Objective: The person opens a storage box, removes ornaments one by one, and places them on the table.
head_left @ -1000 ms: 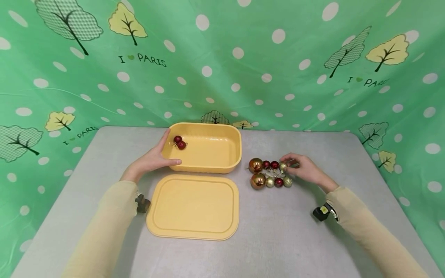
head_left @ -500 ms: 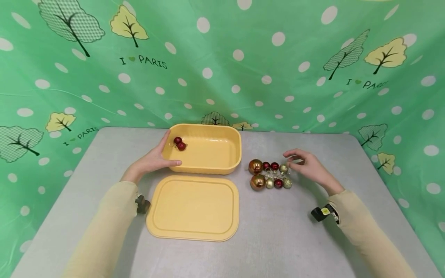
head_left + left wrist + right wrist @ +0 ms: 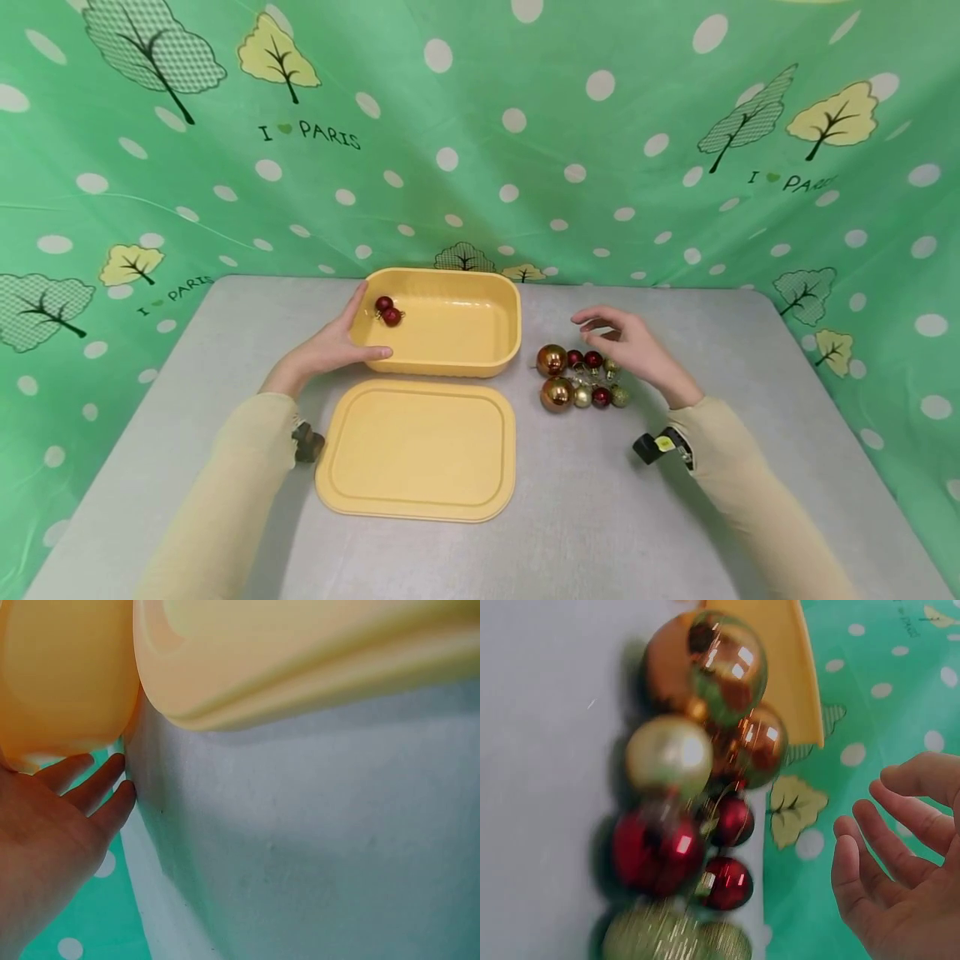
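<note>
My left hand (image 3: 330,343) rests against the left end of a yellow plastic box (image 3: 512,333), thumb on the front rim and fingers spread along its side. In the left wrist view those fingers (image 3: 91,787) look nearly straight. Two small red Christmas baubles (image 3: 392,317) lie inside the box at its left. My right hand (image 3: 628,340), loosely curved and holding nothing, hovers above and behind a double row of baubles. The row has large copper baubles (image 3: 557,394), small red ones (image 3: 601,397) and gold ones (image 3: 582,396); the hand partly covers a glittery gold bauble (image 3: 611,367).
A flat yellow lid (image 3: 420,450) lies in front of the box. Both sit on a grey table (image 3: 592,517). A green dotted curtain (image 3: 480,125) hangs behind the table and down both sides.
My right hand has drawn back from the gold bauble at the row's right end, then moved left over the row, holding nothing. The left hand and box stay put.
</note>
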A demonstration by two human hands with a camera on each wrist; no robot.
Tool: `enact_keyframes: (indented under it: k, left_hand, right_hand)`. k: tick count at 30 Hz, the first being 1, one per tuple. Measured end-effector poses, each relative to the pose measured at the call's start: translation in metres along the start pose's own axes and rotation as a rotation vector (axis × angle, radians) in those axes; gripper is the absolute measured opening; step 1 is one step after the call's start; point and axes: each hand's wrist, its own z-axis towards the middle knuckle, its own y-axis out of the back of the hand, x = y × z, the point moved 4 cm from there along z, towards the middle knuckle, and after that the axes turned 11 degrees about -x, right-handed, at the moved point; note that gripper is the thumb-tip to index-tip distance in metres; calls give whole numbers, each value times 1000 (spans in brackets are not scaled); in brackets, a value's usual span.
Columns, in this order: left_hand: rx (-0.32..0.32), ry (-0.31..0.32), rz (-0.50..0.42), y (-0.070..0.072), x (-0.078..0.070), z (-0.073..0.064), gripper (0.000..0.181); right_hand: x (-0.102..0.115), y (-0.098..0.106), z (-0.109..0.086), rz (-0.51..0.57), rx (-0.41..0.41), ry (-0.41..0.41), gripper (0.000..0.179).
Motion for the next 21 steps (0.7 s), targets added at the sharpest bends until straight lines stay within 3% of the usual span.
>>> enact_keyframes:
  k: [13, 21]
  left_hand:
    - [-6, -16, -24, -1, -1, 0, 120]
    - [-10, -16, -28, 0, 1, 0, 120]
  right_hand:
    - [33, -37, 28, 43, 51, 78, 26]
    - [45, -71, 40, 103, 108, 91, 26]
